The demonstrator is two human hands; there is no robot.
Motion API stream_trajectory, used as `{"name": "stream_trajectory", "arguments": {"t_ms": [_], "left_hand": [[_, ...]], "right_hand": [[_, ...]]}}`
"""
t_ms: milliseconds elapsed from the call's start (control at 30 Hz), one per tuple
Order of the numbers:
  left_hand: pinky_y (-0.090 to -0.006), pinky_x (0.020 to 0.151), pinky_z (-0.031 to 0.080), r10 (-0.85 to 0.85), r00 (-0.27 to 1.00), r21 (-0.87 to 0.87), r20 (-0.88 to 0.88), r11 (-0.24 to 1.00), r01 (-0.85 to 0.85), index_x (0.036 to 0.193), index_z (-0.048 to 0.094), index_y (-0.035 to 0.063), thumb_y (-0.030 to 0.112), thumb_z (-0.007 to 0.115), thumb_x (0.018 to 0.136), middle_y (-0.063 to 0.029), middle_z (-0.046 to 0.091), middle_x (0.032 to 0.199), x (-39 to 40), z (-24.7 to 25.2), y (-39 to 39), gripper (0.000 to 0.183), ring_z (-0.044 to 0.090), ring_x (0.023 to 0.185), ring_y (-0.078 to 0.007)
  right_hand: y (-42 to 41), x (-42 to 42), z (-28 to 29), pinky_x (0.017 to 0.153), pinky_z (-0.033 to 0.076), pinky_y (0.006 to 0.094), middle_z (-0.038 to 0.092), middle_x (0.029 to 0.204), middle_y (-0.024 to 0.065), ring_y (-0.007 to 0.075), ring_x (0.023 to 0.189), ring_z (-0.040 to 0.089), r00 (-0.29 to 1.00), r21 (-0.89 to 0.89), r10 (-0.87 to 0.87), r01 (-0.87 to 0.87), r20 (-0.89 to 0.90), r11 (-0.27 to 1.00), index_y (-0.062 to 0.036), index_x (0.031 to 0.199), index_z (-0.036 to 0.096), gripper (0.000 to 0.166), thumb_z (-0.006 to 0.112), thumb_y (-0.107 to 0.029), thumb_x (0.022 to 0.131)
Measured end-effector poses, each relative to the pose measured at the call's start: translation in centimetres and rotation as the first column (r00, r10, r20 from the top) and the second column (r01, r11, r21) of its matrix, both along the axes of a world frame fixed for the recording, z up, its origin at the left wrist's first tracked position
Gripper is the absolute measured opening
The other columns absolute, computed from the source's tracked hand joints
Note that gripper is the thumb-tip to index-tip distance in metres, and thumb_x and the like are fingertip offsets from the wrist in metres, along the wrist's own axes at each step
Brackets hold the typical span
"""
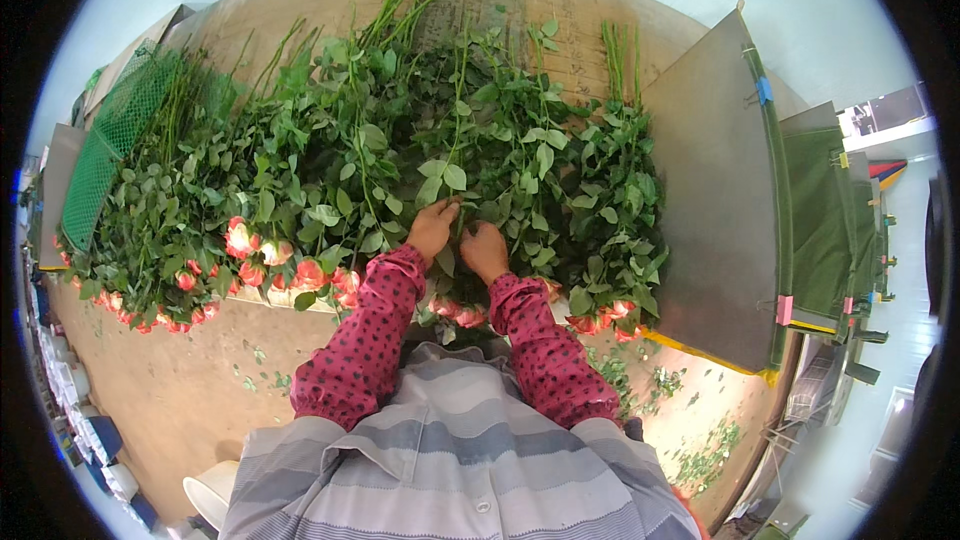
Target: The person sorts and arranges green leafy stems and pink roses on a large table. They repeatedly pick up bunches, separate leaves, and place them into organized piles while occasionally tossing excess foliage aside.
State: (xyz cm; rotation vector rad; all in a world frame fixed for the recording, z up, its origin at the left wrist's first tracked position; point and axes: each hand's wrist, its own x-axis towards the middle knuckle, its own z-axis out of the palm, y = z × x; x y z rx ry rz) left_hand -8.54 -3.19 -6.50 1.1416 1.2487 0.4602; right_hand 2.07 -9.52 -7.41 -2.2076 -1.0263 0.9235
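My left hand [431, 229] is at the middle of a table covered with cut roses, its thumb and fingertips pinched on a leafy rose stem [458, 120]. That stem runs away from me, cut end at the far side. Just right of it, my right hand [485, 249] is curled close against the same stem; its fingertips are partly hidden, so its grip cannot be made out. Pink and cream rose heads [470, 316] hang toward me below the hands. More leafy stems [360, 127] spread to the left, and a bunch of roses [615, 202] lies to the right.
Green plastic mesh [112, 142] covers the stems at far left. A grey upright panel [712, 195] bounds the right side, with green fabric-covered panels [817, 217] beyond. Fallen leaves [705, 457] litter the floor. A white bucket [211, 491] stands at lower left.
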Motion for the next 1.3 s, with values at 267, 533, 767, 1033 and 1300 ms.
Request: {"name": "stream_trajectory", "arguments": {"t_ms": [267,533,767,1033,1300], "left_hand": [[-0.0374,0.092,0.038,-0.007,1.000,-0.027,-0.027,1.000,0.007,0.129,0.043,0.0017,0.036,0.046,0.092,-0.0169,0.052,0.123,-1.3,1.6,-0.7,0.050,0.049,0.113,-0.0287],[-0.0429,0.090,0.039,0.114,0.965,0.306,-0.238,0.951,-0.037,0.126,0.040,-0.0022,0.022,0.043,0.090,-0.0280,0.051,0.117,-1.9,0.2,-3.8,0.044,0.048,0.108,-0.0428],[-0.0413,0.093,0.038,-0.031,0.978,0.303,-0.204,0.949,0.093,0.121,0.047,-0.0026,0.018,0.044,0.088,-0.0255,0.053,0.117,-3.5,-2.9,-5.3,0.039,0.049,0.109,-0.0407],[-0.0405,0.093,0.039,-0.095,0.981,0.405,-0.169,0.901,0.157,0.126,0.042,-0.0015,0.020,0.049,0.086,-0.0256,0.051,0.120,-4.1,-2.7,-5.2,0.047,0.049,0.111,-0.0395],[-0.0406,0.092,0.039,-0.091,0.994,0.294,0.057,0.953,0.071,0.125,0.038,-0.0020,0.010,0.052,0.082,-0.0249,0.051,0.118,-3.4,-1.7,-4.9,0.047,0.048,0.111,-0.0399]], "right_hand": [[-0.4,0.6,0.9,0.073,0.045,0.0415,0.064,0.085,0.0214,0.0379,0.079,0.060,0.994,0.047,-0.027,0.032,-0.104,0.998,0.0048,0.090,0.062,0.032,0.058,-0.025,0.080],[1.4,-0.7,3.2,0.074,0.047,0.0437,0.063,0.089,0.0232,0.0401,0.083,0.059,0.999,-0.153,-0.041,0.043,0.017,0.987,0.0016,0.093,0.063,0.035,0.059,-0.029,0.076],[1.8,-1.1,2.9,0.080,0.046,0.0439,0.062,0.098,0.0224,0.0403,0.093,0.058,0.999,-0.233,-0.026,0.017,-0.038,0.972,-0.0004,0.097,0.064,0.037,0.060,-0.029,0.074],[1.8,-1.9,4.6,0.082,0.046,0.0432,0.061,0.102,0.0249,0.0385,0.094,0.059,0.998,-0.160,-0.020,0.010,-0.060,0.987,0.0024,0.111,0.059,0.046,0.057,-0.029,0.078],[0.8,-2.6,5.4,0.075,0.047,0.0429,0.063,0.090,0.0217,0.0386,0.084,0.059,1.000,-0.021,-0.012,0.013,0.015,1.000,0.0019,0.098,0.063,0.038,0.054,-0.031,0.082]]}}
